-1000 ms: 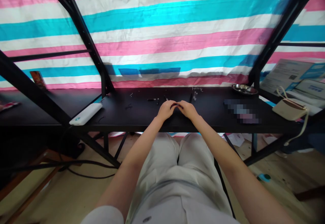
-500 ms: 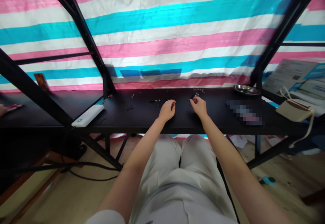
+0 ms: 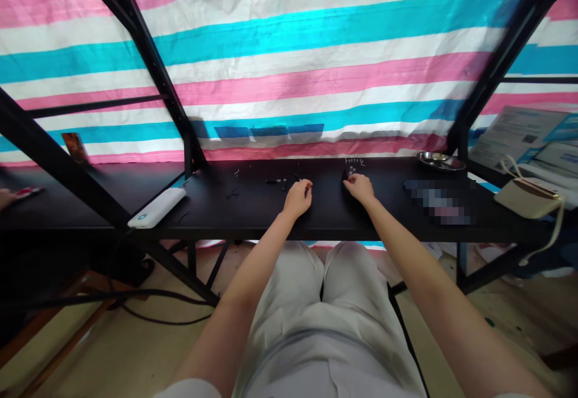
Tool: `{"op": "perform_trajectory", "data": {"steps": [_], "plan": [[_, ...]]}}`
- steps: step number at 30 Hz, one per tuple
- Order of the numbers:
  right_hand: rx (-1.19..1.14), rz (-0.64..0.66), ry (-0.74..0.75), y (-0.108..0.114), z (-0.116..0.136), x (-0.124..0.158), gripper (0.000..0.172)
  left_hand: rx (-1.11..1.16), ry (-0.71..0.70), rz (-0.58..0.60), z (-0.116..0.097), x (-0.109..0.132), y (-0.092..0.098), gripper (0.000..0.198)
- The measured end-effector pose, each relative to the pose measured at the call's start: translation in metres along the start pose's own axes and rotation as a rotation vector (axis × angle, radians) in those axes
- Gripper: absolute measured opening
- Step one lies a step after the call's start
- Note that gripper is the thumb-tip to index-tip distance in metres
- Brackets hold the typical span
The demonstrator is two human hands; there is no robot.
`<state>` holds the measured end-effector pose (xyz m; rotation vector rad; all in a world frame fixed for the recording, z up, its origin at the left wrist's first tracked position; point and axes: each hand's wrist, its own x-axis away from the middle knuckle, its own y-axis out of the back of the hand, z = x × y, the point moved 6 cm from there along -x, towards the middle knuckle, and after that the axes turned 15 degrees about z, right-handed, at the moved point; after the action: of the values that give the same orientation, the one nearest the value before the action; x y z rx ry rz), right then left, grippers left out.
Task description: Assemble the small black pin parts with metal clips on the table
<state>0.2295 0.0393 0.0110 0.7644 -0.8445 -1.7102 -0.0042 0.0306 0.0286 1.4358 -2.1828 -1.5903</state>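
Observation:
Both my hands rest on a black table [image 3: 253,214]. My left hand [image 3: 298,197] is curled, its fingers pinched round a thin dark part that I cannot make out. My right hand [image 3: 359,187] lies a little to the right, fingertips bent down at a cluster of small dark and pale parts [image 3: 351,172]. Behind that cluster stands a row of tiny upright pieces [image 3: 354,161]. More small dark parts [image 3: 275,180] lie left of my left hand.
A white power bank [image 3: 156,208] lies at the table's left, a metal dish [image 3: 440,161] at the back right. A beige pouch [image 3: 526,198] and printed sheets [image 3: 519,133] sit far right. Black frame struts [image 3: 149,67] cross in front of a striped tarp [image 3: 289,43].
My hands were together at the table's middle a second ago. The right hand has moved right and back to the cluster of small parts; the left has stayed nearly in place.

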Motion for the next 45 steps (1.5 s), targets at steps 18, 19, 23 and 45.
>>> {"op": "perform_trajectory", "data": {"steps": [18,19,23,45], "plan": [[-0.023,-0.015,-0.039,-0.005,-0.022,-0.004,0.017,0.001,0.019,0.002,-0.002,0.001,0.002,0.02],[-0.03,-0.036,-0.044,-0.005,-0.023,-0.003,0.017,0.003,0.017,0.0,-0.002,0.001,0.003,0.02],[-0.031,-0.092,-0.058,-0.003,-0.026,-0.001,0.017,0.011,0.011,-0.017,-0.001,0.001,0.003,0.019],[-0.214,-0.292,0.055,0.011,-0.014,0.027,0.027,-0.109,0.628,-0.357,0.028,0.025,0.038,0.03]]}}
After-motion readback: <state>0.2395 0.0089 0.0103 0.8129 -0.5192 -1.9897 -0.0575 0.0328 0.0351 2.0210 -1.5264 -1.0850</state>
